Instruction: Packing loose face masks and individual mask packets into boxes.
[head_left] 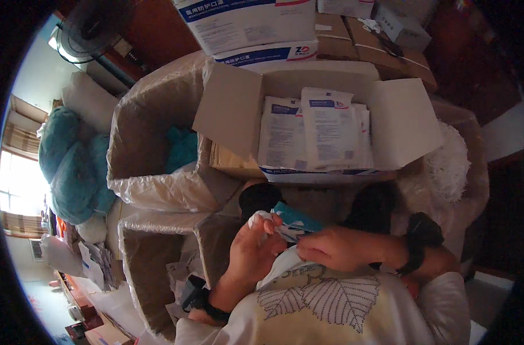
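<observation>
In front of my chest is a small bundle of teal and white face masks (299,222), held tilted between my two hands. My left hand (251,248) has its fingers bent against the bundle's left end, with white coverings on some fingertips. From the right, my right hand (338,248) grips the lower right part of the bundle, its fingers closed and partly hiding it. Beyond my hands stands an open carton (408,123), its flaps spread. White printed packets (331,129) stand upright inside it.
To the left are two plastic-lined bins: the farther bin (158,192) holds teal pieces, the nearer bin (127,247) pale papers or packets. Closed cartons (244,26) are stacked at the back. Teal bags (75,172) lie far left, and a white stringy bundle (448,161) sits right.
</observation>
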Tool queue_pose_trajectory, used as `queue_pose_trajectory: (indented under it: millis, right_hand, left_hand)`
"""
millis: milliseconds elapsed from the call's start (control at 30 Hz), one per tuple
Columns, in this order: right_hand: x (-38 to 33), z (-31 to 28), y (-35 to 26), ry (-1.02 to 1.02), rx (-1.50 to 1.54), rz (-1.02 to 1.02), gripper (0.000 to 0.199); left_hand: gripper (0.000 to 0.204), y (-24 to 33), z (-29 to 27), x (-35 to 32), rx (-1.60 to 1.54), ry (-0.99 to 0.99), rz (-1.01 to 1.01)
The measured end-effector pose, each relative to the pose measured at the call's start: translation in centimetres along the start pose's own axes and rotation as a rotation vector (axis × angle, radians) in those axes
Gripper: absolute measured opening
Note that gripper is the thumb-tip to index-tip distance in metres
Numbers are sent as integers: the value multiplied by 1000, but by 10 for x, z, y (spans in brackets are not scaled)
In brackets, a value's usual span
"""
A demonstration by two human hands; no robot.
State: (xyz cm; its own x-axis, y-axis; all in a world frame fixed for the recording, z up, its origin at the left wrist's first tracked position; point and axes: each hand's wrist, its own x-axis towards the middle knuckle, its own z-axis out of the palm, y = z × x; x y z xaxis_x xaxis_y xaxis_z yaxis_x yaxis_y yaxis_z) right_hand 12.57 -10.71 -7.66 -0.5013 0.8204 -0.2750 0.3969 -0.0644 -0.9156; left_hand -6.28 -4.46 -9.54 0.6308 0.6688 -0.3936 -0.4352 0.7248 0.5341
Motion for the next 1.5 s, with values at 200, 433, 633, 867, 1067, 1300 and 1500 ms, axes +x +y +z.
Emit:
queue_pose_trajectory:
  millis: [200, 433, 633, 867, 1067, 1300, 1500]
  right_hand:
    - [-50, -16, 50, -87, 217, 227, 25]
    - [3, -11, 17, -189, 680, 157, 24]
    - [45, 5, -7, 459, 223, -189, 15]
    - [50, 4, -6, 450, 93, -12, 25]
    - [65, 17, 9, 571, 186, -167, 18]
    - [42, -11, 6, 58, -33, -103, 17]
    - [15, -19, -7, -177, -16, 17, 20]
  left_hand:
    - [20, 54, -76, 7, -205, 10, 247]
    - [23, 22, -24, 30, -460, -49, 196]
    - [23, 5, -7, 34, -380, -24, 137]
    - [24, 8, -1, 37, -430, -27, 147]
    - [26, -3, -4, 40, -452, -84, 131]
    - [27, 10, -16, 24, -426, -10, -17]
    - [27, 15, -1, 7, -226, 12, -88]
